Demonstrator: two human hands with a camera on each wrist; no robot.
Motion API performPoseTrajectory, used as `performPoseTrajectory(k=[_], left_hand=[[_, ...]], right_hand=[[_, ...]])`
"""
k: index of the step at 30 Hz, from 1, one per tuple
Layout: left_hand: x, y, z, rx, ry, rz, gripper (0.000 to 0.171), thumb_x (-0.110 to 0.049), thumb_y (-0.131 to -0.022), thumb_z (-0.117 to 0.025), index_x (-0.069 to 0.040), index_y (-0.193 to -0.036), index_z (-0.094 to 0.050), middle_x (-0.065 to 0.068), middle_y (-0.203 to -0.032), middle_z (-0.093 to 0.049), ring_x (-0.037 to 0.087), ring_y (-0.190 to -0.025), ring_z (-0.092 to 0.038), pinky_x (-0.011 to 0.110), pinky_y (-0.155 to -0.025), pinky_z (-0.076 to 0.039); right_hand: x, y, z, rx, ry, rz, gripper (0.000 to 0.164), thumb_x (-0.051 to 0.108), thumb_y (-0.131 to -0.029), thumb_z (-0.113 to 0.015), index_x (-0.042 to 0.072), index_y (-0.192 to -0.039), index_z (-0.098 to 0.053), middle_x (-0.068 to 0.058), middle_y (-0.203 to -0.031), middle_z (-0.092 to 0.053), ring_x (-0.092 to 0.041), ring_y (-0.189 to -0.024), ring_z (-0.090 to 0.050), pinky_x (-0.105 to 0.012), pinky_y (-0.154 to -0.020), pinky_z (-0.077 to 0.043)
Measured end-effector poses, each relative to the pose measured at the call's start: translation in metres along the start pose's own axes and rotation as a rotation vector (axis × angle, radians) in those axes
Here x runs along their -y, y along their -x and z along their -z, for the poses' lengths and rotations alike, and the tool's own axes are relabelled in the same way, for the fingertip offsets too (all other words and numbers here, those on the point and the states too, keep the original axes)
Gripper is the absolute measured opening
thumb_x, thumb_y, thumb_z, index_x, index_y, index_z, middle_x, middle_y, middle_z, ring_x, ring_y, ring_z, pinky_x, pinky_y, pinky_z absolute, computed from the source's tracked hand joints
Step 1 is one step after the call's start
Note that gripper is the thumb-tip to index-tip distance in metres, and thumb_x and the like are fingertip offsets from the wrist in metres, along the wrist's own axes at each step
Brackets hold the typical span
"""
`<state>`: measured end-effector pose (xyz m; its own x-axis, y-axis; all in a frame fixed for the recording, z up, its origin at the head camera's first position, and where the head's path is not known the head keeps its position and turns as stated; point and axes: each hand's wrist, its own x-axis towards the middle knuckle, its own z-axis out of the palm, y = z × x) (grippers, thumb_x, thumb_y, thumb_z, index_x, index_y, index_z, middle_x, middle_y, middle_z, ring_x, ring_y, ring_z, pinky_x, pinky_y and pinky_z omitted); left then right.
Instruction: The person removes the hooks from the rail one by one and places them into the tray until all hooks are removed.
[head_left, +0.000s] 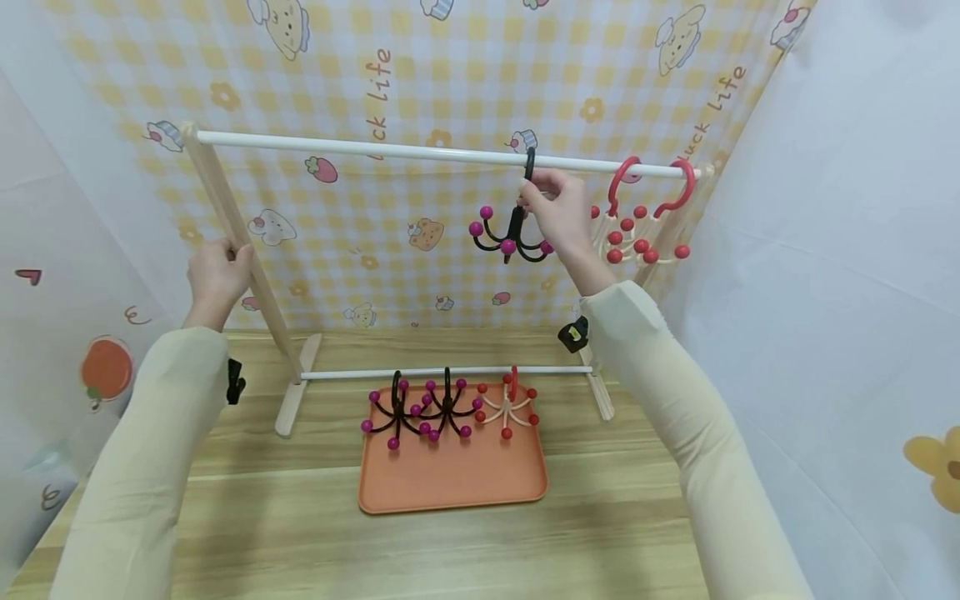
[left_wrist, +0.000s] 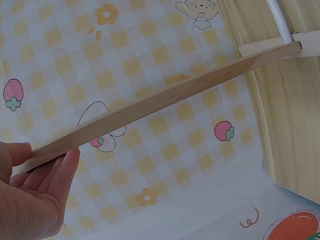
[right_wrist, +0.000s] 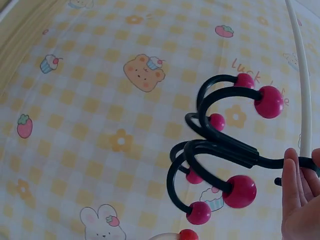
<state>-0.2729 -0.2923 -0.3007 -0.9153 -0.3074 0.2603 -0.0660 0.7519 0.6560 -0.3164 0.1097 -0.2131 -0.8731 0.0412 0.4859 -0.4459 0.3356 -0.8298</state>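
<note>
My right hand (head_left: 564, 212) pinches the stem of a black multi-arm hook hanger (head_left: 516, 223) with magenta ball tips. The hanger's hook reaches over the white top rail (head_left: 337, 147), and its curved arms hang below. In the right wrist view, the fingers of my right hand (right_wrist: 302, 205) are at the neck of the black hanger (right_wrist: 235, 150), close to the rail. On the other side, my left hand (head_left: 217, 279) grips the left wooden post (head_left: 268, 308) of the rack. The left wrist view shows thumb and fingers on either side of that post (left_wrist: 165, 104).
Two cream hangers with red hooks (head_left: 683, 193) and red balls hang at the rail's right end. Below, an orange tray (head_left: 450, 483) holds two black hangers (head_left: 397, 412) and one cream hanger (head_left: 507, 408). A lower white bar (head_left: 337, 374) runs behind the tray, near the patterned curtain (head_left: 360, 225).
</note>
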Motion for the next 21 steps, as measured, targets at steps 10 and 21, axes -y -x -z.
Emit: performPoseTrajectory(k=[10,21], left_hand=[[0.000,0.000,0.000,-0.008,-0.006,-0.012,0.040,-0.026,-0.094,-0.031,0.009,-0.089,-0.049,0.031,-0.091,-0.052,0.039,-0.081,-0.047,0.043,-0.066,-0.035],[0.001,0.000,0.001,-0.001,0.005,0.002,0.042,-0.028,-0.095,-0.030,0.010,-0.092,-0.049,0.031,-0.094,-0.052,0.041,-0.086,-0.045,0.048,-0.073,-0.033]], right_hand=[[0.041,0.027,0.006,0.017,-0.042,0.080,0.022,0.008,-0.085,-0.058,-0.008,-0.101,-0.059,-0.017,-0.089,-0.063,-0.021,-0.077,-0.061,-0.024,-0.073,-0.044],[0.016,0.042,-0.006,0.155,-0.176,0.174,0.023,0.015,-0.083,-0.062,-0.003,-0.097,-0.060,-0.011,-0.083,-0.064,-0.022,-0.075,-0.060,-0.030,-0.067,-0.047]])
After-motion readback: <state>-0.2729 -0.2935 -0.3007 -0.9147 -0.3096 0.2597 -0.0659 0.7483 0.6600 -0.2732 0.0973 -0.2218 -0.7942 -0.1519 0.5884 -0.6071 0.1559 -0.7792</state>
